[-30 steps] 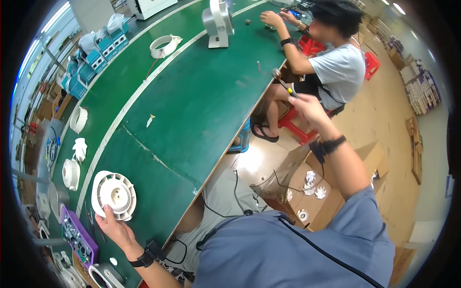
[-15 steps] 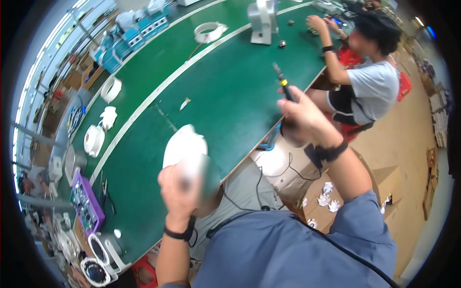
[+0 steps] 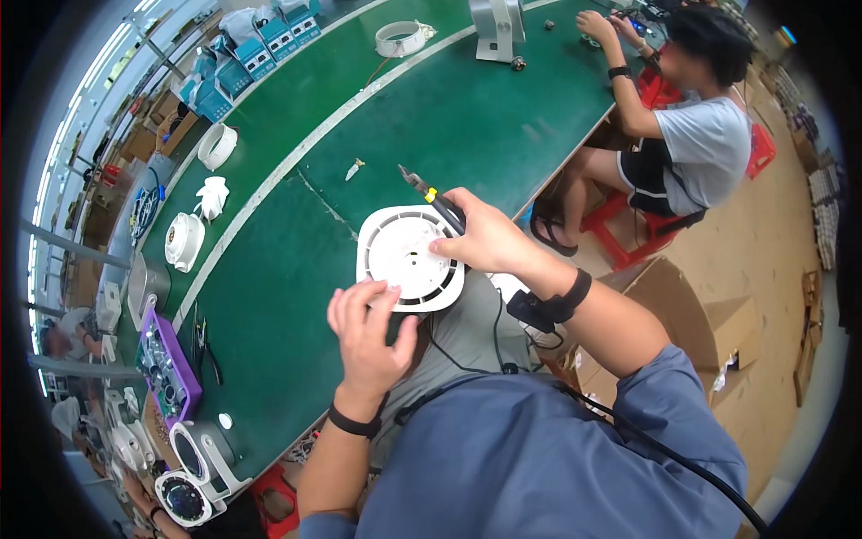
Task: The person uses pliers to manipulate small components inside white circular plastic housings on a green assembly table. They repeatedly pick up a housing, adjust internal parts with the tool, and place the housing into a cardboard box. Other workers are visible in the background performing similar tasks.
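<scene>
Hands on white fan grille

white grille lowered to lap, right hand now on it

Single head-worn fisheye view, looking steeply down, close over green workbench, edges bowed at rim

Bench: was long, green-topped, with a pale stripe running along it.
Far end: held a white ring and a grey stand.
Left side: carried a white ring, white housings and blue boxes.
Near end: bore a purple tray and pliers.
Middle: a small white scrap lay there.
</scene>
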Demonstrator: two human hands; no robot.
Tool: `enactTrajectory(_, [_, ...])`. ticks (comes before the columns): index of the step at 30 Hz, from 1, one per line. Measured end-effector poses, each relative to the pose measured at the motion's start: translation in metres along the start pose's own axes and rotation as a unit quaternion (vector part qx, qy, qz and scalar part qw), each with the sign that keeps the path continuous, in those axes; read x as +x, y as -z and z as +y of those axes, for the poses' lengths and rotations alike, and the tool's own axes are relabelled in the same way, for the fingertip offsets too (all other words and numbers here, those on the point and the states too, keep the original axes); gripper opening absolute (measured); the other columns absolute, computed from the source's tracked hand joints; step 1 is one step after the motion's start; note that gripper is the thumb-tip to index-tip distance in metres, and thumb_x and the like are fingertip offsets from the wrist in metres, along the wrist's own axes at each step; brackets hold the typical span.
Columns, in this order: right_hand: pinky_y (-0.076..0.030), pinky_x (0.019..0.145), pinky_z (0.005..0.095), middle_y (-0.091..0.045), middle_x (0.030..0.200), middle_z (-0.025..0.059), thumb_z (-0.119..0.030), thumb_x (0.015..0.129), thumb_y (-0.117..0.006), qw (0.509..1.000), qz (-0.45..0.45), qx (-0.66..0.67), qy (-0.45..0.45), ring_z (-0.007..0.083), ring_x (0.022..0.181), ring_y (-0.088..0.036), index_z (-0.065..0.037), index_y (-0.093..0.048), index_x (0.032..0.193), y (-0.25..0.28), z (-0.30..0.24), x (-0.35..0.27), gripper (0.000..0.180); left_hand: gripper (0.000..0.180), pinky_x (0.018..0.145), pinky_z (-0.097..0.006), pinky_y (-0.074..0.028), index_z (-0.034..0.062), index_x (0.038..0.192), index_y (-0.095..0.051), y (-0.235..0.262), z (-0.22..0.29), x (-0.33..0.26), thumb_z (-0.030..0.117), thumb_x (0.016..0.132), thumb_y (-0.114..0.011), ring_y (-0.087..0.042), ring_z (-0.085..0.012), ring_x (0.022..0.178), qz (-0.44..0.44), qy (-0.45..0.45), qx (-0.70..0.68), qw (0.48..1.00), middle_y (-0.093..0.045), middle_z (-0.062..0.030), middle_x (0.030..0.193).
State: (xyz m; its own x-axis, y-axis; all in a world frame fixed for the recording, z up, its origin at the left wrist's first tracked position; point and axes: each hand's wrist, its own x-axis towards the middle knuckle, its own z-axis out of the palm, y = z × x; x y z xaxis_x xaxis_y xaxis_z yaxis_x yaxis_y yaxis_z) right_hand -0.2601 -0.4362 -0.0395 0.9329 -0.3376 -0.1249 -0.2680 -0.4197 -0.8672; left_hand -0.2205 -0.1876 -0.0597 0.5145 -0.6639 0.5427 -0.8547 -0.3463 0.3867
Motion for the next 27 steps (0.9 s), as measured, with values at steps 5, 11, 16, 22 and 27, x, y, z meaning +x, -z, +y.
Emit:
enactTrajectory(5, [-0.052,0.095,0.0384,-0.068,0.116,0.0233,-0.028,0.078,-0.082,0.999,-0.032,-0.018,-0.005,0.0322,0.107,-0.067,0.005,-0.053,0.134,-0.006,0.0,0.018,0.071,0.047,0.104,-0.044,-0.045,0.0019,0.125,-0.061,0.039,-0.029,-0.026,-0.002,0.079,-0.07,-0.057,-0.0366,0.12,0.055,0.119,-0.001,0.991,-0.06,-0.0181,0.127])
enactTrajectory(11, [-0.052,0.094,0.0369,-0.069,0.114,0.0212,-0.028,0.074,-0.085,0.999,-0.042,-0.012,-0.026,0.0293,0.105,-0.068,0.005,-0.059,0.129,-0.007,0.006,0.114,0.069,0.048,0.109,-0.048,-0.04,0.0019,0.129,-0.059,0.075,-0.056,-0.097,0.002,0.081,-0.07,-0.051,-0.0385,0.125,0.07,0.296,0.056,0.951,-0.055,-0.0193,0.134])
enactTrajectory(16, [-0.058,0.058,0.0359,-0.068,0.101,0.0129,-0.016,0.079,-0.082,0.989,0.063,0.112,-0.07,0.0223,0.084,-0.07,0.004,-0.056,0.129,-0.032,-0.029,0.231,0.06,0.053,0.11,-0.051,-0.035,0.0017,0.129,-0.058,0.063,-0.058,-0.116,0.011,0.079,-0.074,-0.048,-0.0393,0.128,0.071,0.32,0.099,0.94,-0.053,-0.0193,0.138])
enactTrajectory(22, [-0.058,0.073,0.0418,-0.067,0.108,0.0174,-0.029,0.088,-0.077,0.954,0.165,0.226,-0.109,0.029,0.096,-0.069,0.003,-0.052,0.126,-0.04,-0.057,0.325,0.056,0.047,0.108,-0.05,-0.036,0.0018,0.123,-0.061,0.062,-0.06,-0.115,0.011,0.079,-0.074,-0.05,-0.0385,0.125,0.105,0.335,0.124,0.928,-0.055,-0.0179,0.134])
enactTrajectory(27, [-0.052,0.092,0.0438,-0.07,0.108,0.0206,-0.035,0.088,-0.073,0.984,0.167,0.037,0.05,0.0356,0.102,-0.069,0.001,-0.055,0.128,-0.069,-0.026,0.304,0.056,0.037,0.103,-0.047,-0.042,0.0049,0.115,-0.063,0.065,-0.061,-0.116,0.003,0.08,-0.074,-0.056,-0.0363,0.118,0.136,0.334,0.104,0.927,-0.061,-0.0149,0.125])
